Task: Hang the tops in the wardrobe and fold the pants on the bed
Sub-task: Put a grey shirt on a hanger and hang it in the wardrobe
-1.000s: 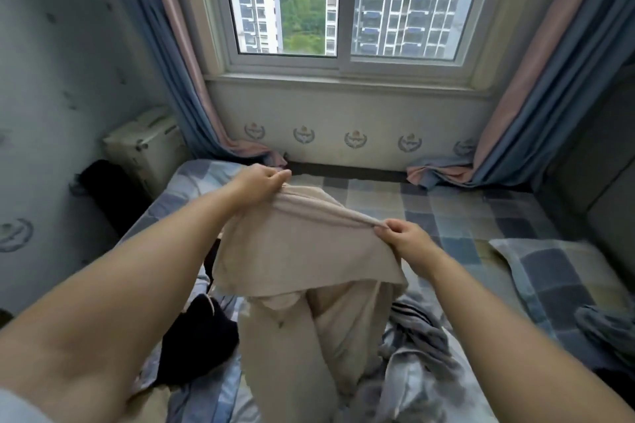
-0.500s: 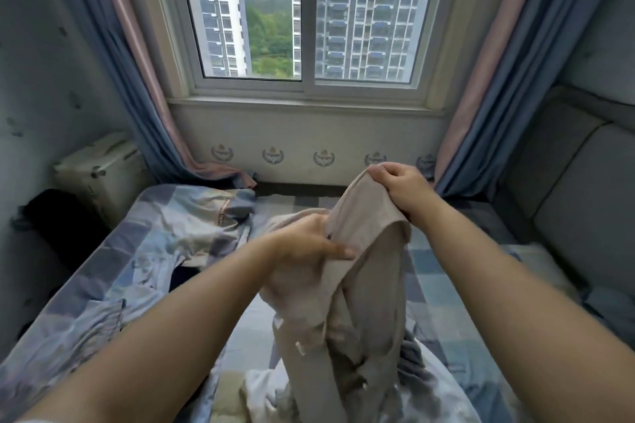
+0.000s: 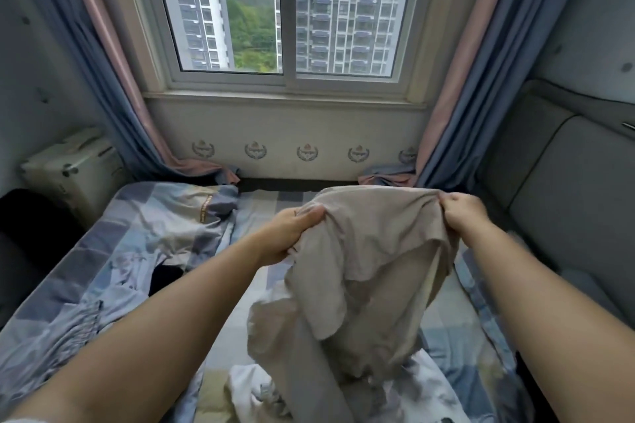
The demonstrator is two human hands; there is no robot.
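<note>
I hold a beige garment (image 3: 364,271) up over the bed (image 3: 261,292), stretched between both hands. My left hand (image 3: 292,233) grips its top edge on the left, my right hand (image 3: 460,213) pinches the top edge on the right. The cloth hangs down in folds and its lower part trails onto the bedding. I cannot tell whether it is a top or pants. A crumpled white and grey garment (image 3: 412,391) lies under it near the front. A dark garment (image 3: 165,280) shows among the folds of the checked quilt (image 3: 137,233) at the left.
The window (image 3: 281,10) with blue and pink curtains (image 3: 113,79) faces me beyond the bed. A pale suitcase (image 3: 72,168) stands at the left by the wall. A grey padded headboard (image 3: 567,189) runs along the right side. No wardrobe is in view.
My hands have spread apart again, pulling the beige garment's top edge wide; half a second ago the right hand was raised above the left. The view has shifted right along the bed.
</note>
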